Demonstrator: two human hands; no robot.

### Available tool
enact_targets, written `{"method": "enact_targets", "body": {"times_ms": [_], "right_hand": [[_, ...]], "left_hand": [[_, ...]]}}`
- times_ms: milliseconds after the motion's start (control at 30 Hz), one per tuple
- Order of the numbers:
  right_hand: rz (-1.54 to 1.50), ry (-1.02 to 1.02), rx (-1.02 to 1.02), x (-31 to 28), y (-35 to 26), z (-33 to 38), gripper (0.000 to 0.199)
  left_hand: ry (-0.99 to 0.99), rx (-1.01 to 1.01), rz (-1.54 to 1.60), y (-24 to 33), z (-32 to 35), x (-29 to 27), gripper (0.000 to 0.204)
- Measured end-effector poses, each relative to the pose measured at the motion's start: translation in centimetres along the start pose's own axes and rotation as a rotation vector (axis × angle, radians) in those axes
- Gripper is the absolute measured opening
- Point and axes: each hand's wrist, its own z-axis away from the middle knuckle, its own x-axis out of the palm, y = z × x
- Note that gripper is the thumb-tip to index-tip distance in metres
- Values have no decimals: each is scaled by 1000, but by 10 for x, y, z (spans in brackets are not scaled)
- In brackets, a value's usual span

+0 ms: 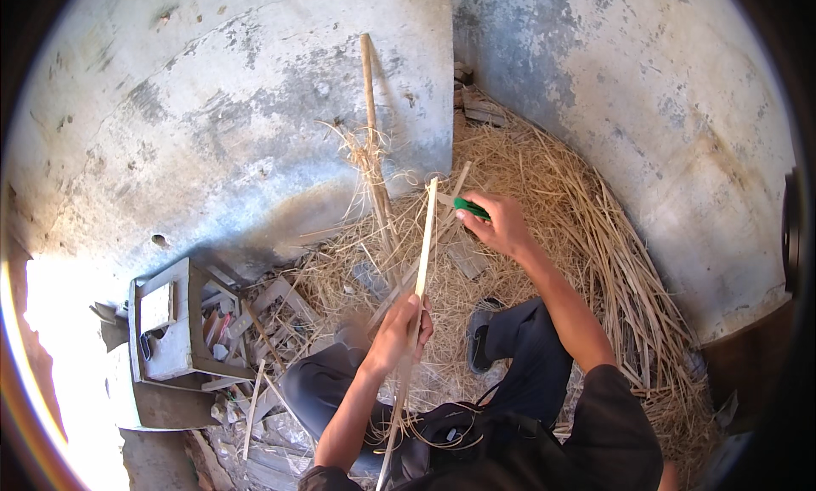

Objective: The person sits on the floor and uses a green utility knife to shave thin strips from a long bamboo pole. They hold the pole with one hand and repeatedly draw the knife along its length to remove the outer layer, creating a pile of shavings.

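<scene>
Left grip clamps long pale wooden strip, right grip clamps green-handled knife; oversteep blade could gouge it.

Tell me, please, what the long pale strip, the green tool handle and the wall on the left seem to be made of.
Long pale strip: probably bamboo or wood, bare and smooth-looking, given its straight, straw-yellow length.
Green tool handle: perhaps plastic, from its solid colour; too small to tell the finish.
Wall on the left: likely plaster, with worn pale paint patched with grey.
</scene>
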Motion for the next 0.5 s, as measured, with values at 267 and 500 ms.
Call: {"method": "enact_targets", "body": {"times_ms": [267, 500], "right_hand": [[-114, 26, -29, 0, 4, 5, 37], [-130, 60, -140, 5, -9, 6, 32]], "left_hand": [[28, 47, -49, -8, -2, 3, 35], [78, 53, -104, -4, 0, 8, 37]]}}
